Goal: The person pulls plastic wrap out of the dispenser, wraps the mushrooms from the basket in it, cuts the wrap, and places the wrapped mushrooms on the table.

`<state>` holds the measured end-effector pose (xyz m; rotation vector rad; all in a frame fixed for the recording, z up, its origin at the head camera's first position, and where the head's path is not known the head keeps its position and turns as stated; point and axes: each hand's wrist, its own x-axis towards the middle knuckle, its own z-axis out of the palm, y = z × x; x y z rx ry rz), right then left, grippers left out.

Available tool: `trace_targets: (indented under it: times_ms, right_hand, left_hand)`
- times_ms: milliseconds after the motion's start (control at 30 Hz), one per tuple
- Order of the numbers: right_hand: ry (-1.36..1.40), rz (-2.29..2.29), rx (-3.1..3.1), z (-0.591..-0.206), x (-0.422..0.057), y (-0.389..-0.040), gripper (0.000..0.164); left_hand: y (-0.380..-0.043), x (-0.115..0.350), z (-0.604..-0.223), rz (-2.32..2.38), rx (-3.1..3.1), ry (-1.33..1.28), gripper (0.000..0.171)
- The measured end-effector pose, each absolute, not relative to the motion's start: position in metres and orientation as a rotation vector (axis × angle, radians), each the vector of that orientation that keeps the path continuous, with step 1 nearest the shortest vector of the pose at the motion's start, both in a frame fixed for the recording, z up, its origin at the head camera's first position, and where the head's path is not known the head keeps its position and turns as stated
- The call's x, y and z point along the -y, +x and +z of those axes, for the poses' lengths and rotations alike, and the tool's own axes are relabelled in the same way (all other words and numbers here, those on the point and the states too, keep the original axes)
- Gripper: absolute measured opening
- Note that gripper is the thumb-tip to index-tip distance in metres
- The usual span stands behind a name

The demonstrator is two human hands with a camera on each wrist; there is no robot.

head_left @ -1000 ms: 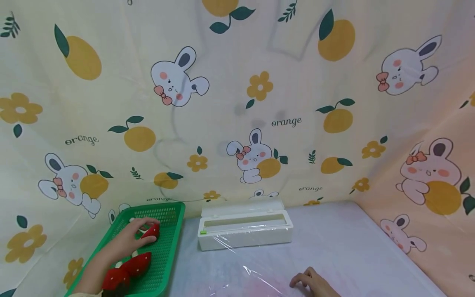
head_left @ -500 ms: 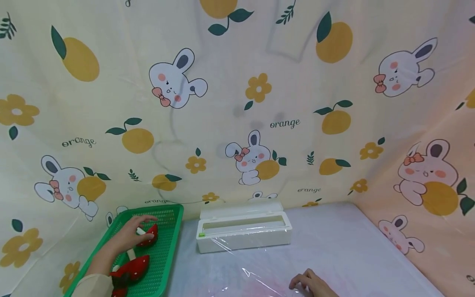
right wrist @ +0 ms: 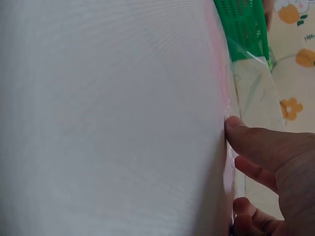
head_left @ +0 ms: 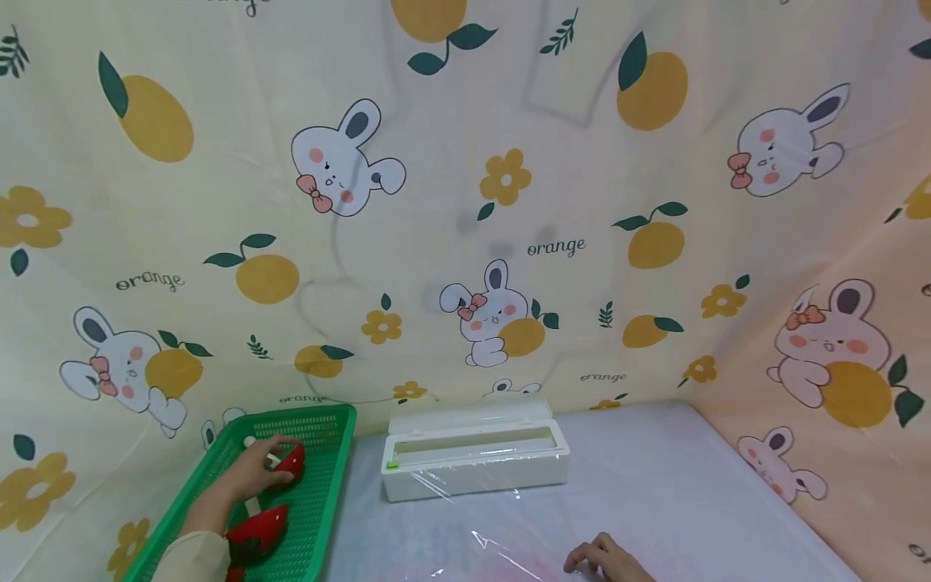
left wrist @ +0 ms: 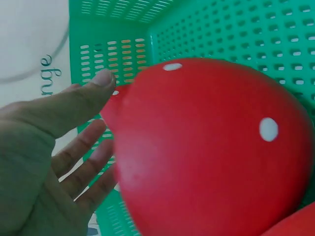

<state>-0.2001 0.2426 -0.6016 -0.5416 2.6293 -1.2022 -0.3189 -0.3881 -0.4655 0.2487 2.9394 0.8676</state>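
Inside the green basket, my left hand [head_left: 250, 470] curls its fingers and thumb around a toy mushroom [head_left: 292, 462] with a red, white-dotted cap and a pale stem. Another toy mushroom [head_left: 267, 524] lies nearer; a large red cap [left wrist: 211, 147] fills much of the left wrist view, partly covering the fingers. At the table's front, my right hand [head_left: 609, 559] pinches the edge of clear plastic wrap [head_left: 502, 556]. In the right wrist view its thumb [right wrist: 246, 132] presses on the wrap's edge, with the other fingers bent below.
A white plastic wrap dispenser [head_left: 476, 475] with its lid raised stands at the back of the pale table [head_left: 640, 469], wrap stretching forward from it. The green basket [head_left: 330, 493] is on the left. A patterned cloth [head_left: 436, 202] hangs behind and along the right.
My left hand, spread over the far mushroom half a second ago, has drawn its fingers in around it. The right hand stays at the wrap. The head view has shifted slightly.
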Motion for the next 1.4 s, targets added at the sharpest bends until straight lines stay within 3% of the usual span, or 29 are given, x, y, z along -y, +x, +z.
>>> trace_targets:
  times_ms: [500,933,1400]
  right_hand:
    - [-0.521,-1.164,-2.648,-0.600,-0.240,-0.199,0.019]
    - [-0.625,-1.194,-2.675,-0.609,-0.242,-0.197,0.016]
    - [-0.583,-1.196,-2.630,-0.611,-0.248,-0.202,0.026]
  left_hand:
    - [-0.319,0.400,-0.481,0.990,-2.911,0.085,0.043]
    - [-0.317,0.398,-0.485,1.035,-2.976,0.083,0.043]
    - [-0.311,0.396,-0.479,1.054,-3.015,0.125,0.052]
